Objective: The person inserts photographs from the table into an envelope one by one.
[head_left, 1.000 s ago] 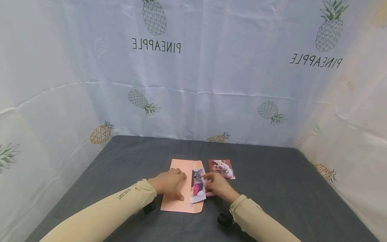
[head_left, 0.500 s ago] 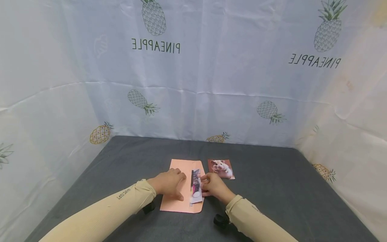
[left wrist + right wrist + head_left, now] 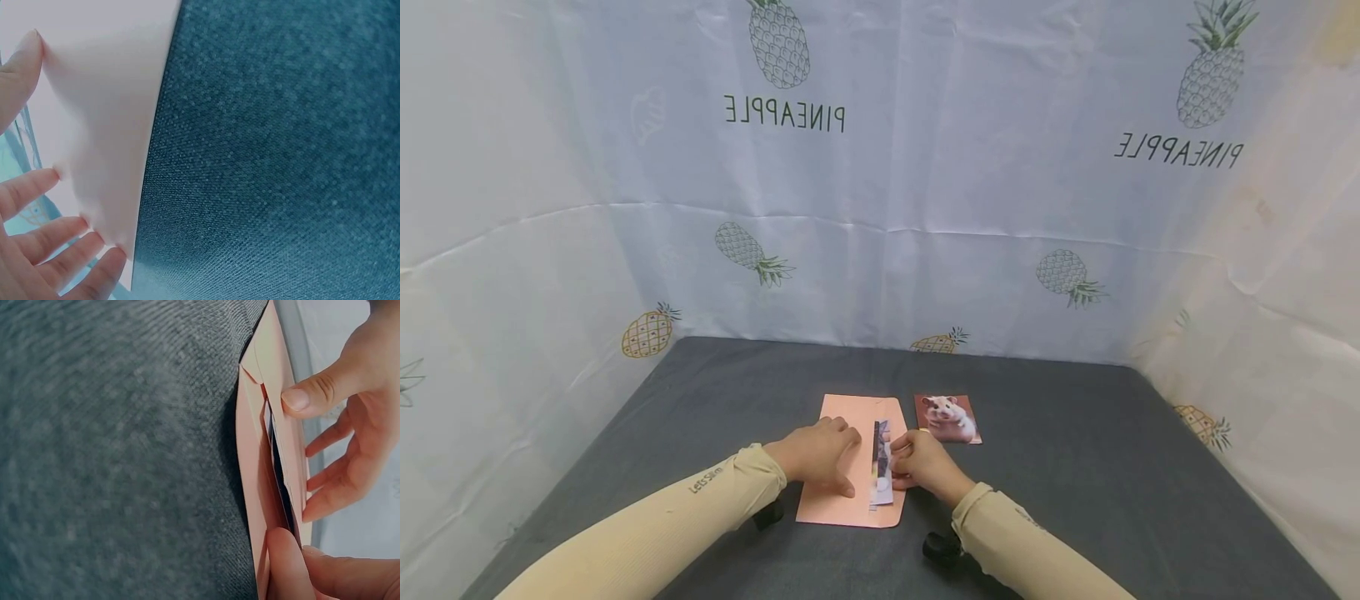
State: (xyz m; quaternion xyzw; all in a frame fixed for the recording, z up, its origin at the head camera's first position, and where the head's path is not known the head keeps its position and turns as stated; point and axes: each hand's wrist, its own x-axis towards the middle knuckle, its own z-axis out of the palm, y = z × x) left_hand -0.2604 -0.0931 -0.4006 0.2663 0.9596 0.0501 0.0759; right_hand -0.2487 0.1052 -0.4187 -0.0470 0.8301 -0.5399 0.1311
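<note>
A peach envelope (image 3: 842,408) lies on the dark cloth, its opening along the right side. The cat photo (image 3: 882,483) sits partly inside that opening; only a narrow strip shows. My left hand (image 3: 822,454) rests on the envelope with thumb and fingers spread. In the left wrist view, its fingertips (image 3: 40,181) touch the paper. My right hand (image 3: 928,467) pinches the photo's right edge. Seen from the right wrist, the right fingers (image 3: 287,565) are at the envelope's mouth, where the photo's dark edge (image 3: 279,475) shows between the paper layers.
A hamster photo (image 3: 949,418) lies flat behind the right hand, just right of the envelope. Dark cloth (image 3: 1060,467) covers the table. A white curtain with pineapple prints (image 3: 887,283) hangs at the back and both sides.
My right hand has moved left, pushing the cat photo further into the envelope, so less of the picture shows. The left hand and the hamster photo have stayed in place.
</note>
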